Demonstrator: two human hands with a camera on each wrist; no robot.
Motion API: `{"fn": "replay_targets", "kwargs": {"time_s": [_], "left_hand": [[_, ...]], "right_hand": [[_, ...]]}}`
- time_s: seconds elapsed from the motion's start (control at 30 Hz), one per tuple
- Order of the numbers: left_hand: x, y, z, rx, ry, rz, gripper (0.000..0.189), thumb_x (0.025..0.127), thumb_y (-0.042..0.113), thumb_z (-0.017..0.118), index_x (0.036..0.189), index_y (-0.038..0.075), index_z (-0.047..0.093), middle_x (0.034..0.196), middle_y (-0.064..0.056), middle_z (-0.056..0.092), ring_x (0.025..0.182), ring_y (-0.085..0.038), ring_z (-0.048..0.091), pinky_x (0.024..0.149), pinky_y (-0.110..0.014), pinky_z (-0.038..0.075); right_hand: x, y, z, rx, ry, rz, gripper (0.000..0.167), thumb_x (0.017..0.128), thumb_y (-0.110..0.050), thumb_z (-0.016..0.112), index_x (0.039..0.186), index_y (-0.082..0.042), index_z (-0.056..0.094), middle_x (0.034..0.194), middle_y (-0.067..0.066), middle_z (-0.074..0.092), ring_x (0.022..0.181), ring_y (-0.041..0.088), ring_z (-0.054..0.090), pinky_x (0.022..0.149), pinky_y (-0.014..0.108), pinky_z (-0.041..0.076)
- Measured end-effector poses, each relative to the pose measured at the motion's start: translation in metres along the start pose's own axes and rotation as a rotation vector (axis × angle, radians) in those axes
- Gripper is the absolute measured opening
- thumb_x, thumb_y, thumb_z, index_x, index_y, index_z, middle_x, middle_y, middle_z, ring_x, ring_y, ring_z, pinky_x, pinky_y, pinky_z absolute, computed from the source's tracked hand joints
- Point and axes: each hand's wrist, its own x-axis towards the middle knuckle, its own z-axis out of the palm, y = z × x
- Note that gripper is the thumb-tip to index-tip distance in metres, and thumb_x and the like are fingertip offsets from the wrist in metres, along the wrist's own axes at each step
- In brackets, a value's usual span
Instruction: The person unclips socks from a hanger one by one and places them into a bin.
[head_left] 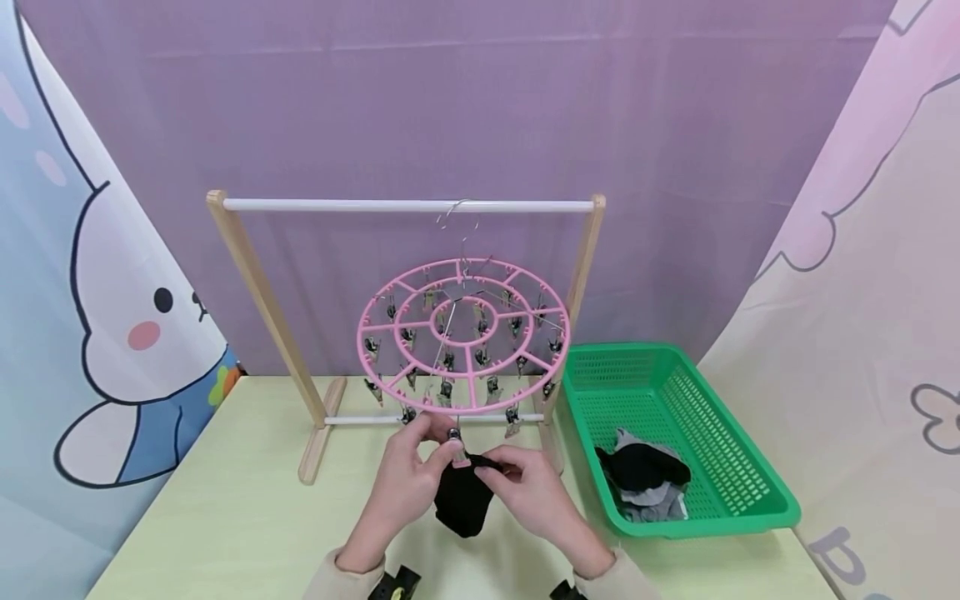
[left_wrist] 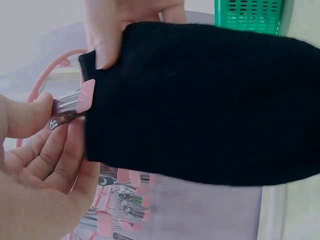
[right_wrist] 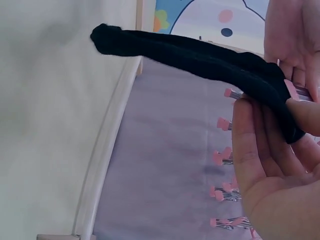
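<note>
My left hand (head_left: 401,483) pinches a metal clip with pink tips (left_wrist: 86,96) between thumb and fingers. The clip hangs at the front edge of a round pink drying hanger (head_left: 471,410). A black sock (head_left: 462,504) dangles below it, its top edge at the clip's pink tips. On the sock's right corner, my right hand (head_left: 536,492) grips the fabric between thumb and fingers. In the left wrist view the sock (left_wrist: 200,105) spreads out wide, while the right wrist view shows it edge-on as a narrow strip (right_wrist: 200,60).
The hanger hooks over a white bar (head_left: 337,205) on a wooden-legged stand (head_left: 262,308). Several other metal clips (head_left: 512,417) dangle from its rings. At the right stands a green basket (head_left: 720,417) with black and grey cloth pieces (head_left: 645,475) inside. A purple curtain (head_left: 450,108) hangs behind.
</note>
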Motion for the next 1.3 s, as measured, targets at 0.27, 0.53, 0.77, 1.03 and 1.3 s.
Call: {"fn": "replay_targets", "kwargs": {"time_s": [0.27, 0.53, 0.77, 1.03, 1.3], "left_hand": [[0.001, 0.000, -0.002, 0.007, 0.022, -0.033, 0.016, 0.092, 0.001, 0.072, 0.104, 0.012, 0.068, 0.088, 0.007, 0.063, 0.090, -0.015, 0.064, 0.082, -0.036, 0.052], [0.000, 0.000, -0.003, -0.015, 0.012, -0.094, 0.015, 0.095, 0.003, 0.069, 0.108, 0.008, 0.065, 0.094, 0.002, 0.064, 0.094, -0.017, 0.065, 0.089, -0.039, 0.054], [-0.003, -0.003, -0.004, -0.078, 0.011, -0.117, 0.026, 0.095, 0.003, 0.069, 0.119, 0.010, 0.064, 0.099, -0.002, 0.064, 0.092, -0.016, 0.065, 0.089, -0.032, 0.056], [-0.002, -0.005, -0.006, -0.184, 0.026, -0.127, 0.026, 0.095, 0.002, 0.069, 0.120, 0.004, 0.062, 0.101, -0.009, 0.062, 0.092, -0.020, 0.067, 0.084, -0.028, 0.058], [-0.002, -0.006, -0.007, -0.236, 0.041, -0.127, 0.025, 0.095, 0.000, 0.068, 0.119, 0.003, 0.061, 0.100, -0.012, 0.060, 0.091, -0.022, 0.066, 0.082, -0.029, 0.059]], "right_hand": [[-0.011, 0.007, -0.006, 0.000, -0.037, 0.064, 0.009, 0.097, -0.017, 0.070, 0.099, -0.011, 0.077, 0.087, -0.001, 0.072, 0.069, 0.006, 0.059, 0.061, 0.023, 0.049], [-0.021, 0.005, -0.032, -0.006, -0.017, 0.038, 0.010, 0.098, -0.016, 0.069, 0.099, -0.009, 0.075, 0.084, -0.001, 0.069, 0.067, 0.007, 0.057, 0.059, 0.025, 0.050], [-0.028, 0.003, -0.063, -0.038, 0.059, 0.050, 0.010, 0.096, -0.015, 0.071, 0.100, -0.007, 0.075, 0.087, 0.001, 0.071, 0.069, 0.008, 0.061, 0.061, 0.026, 0.053], [-0.037, -0.001, -0.103, -0.051, 0.153, 0.114, 0.011, 0.096, -0.017, 0.072, 0.100, -0.007, 0.074, 0.086, 0.003, 0.069, 0.065, 0.011, 0.057, 0.056, 0.027, 0.048], [-0.043, -0.006, -0.138, -0.106, 0.257, 0.126, 0.015, 0.097, -0.018, 0.071, 0.105, -0.006, 0.074, 0.088, 0.004, 0.071, 0.072, 0.014, 0.064, 0.064, 0.027, 0.053]]}}
